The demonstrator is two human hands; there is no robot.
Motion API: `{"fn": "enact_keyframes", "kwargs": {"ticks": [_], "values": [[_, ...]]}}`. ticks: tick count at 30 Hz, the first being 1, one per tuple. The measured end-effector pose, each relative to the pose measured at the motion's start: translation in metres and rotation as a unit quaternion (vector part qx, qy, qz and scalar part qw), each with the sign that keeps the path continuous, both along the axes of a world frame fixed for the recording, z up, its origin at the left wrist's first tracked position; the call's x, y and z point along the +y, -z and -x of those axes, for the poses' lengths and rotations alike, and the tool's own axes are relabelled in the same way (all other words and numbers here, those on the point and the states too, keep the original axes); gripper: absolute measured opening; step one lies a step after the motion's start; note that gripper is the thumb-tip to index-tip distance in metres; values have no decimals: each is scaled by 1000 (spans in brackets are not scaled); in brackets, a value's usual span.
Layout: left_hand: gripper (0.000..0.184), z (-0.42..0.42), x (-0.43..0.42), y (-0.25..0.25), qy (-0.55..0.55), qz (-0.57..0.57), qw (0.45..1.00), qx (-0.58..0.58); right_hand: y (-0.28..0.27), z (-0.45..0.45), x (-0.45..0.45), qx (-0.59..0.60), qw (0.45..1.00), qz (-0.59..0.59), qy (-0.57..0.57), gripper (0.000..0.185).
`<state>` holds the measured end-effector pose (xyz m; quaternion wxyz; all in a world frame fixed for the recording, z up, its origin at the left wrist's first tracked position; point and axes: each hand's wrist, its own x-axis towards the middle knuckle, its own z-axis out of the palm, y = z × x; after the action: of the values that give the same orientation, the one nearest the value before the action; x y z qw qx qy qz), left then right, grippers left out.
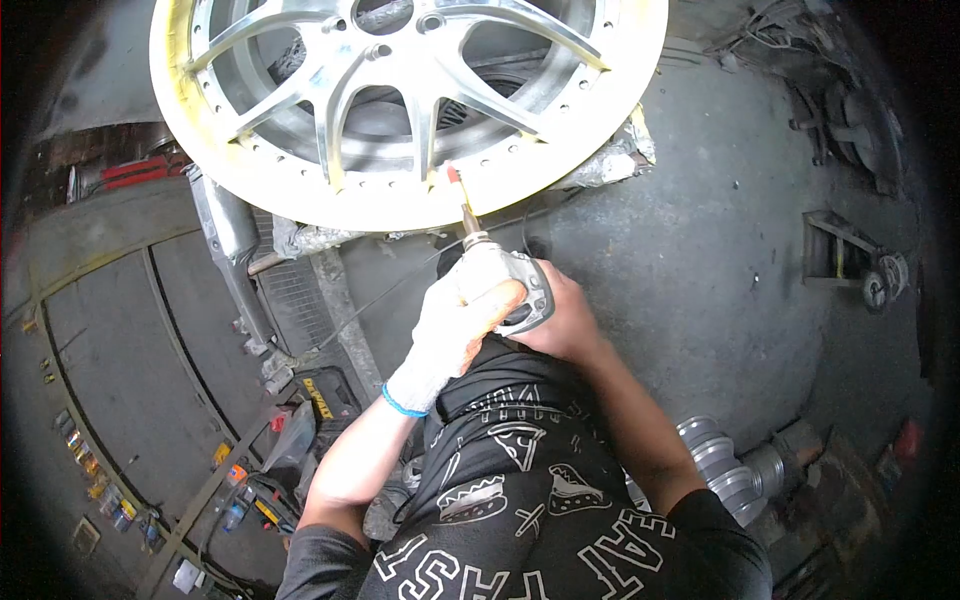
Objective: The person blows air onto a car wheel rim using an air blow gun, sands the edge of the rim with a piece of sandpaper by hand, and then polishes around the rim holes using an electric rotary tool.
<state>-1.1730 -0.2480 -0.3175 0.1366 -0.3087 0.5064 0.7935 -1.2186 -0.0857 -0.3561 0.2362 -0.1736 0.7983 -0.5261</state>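
My left hand [450, 325], in a white glove with orange on the thumb and a blue cuff, is wrapped round the front of a power tool [515, 285]. A thin shank with a red tip [453, 174] points from the tool to the rim. My right hand [565, 315], bare, is at the tool's rear right side; its fingers are mostly hidden behind the tool. Above both hands lies a large spoked wheel [420, 120] with a pale, yellow-edged rim. The red tip is at the rim's near part, beside a spoke's foot.
A wrapped support bar [610, 165] runs under the wheel. A grey metal arm [228, 225] stands at left. Stacked silver wheels [715, 460] lie at lower right, a DeWalt bag [330, 395] at lower left. A cable [375, 300] crosses left of my hands.
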Motion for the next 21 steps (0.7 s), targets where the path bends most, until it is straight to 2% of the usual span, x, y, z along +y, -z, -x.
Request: {"fn": "enact_keyframes", "kwargs": {"ticks": [2,4,5,7,9,12,14,16,19,21], "values": [[33,3,5,2,12,-7,1000,-4,-6,4,7,-13,1000,-14,8,68],[35,10,14,5,9,-14,999,40,-11,10,15,-31,999,-30,6,68],[37,13,19,7,3,-20,998,66,-5,10,20,25,998,-52,-5,70],[41,19,29,12,2,-9,995,98,-1,13,30,1,999,-45,4,70],[46,23,29,11,43,18,998,36,-3,17,37,-23,999,-37,12,71],[45,29,34,14,56,46,996,55,-8,23,42,-46,998,-17,32,71],[44,32,35,12,80,84,990,75,-5,24,46,21,999,-25,29,71],[43,36,34,5,103,125,982,94,-6,26,47,25,999,-30,30,69],[42,40,36,-1,124,124,984,31,-7,27,47,15,998,-43,31,67],[42,39,38,2,83,65,994,18,-9,29,48,1,998,-53,33,65]]}}
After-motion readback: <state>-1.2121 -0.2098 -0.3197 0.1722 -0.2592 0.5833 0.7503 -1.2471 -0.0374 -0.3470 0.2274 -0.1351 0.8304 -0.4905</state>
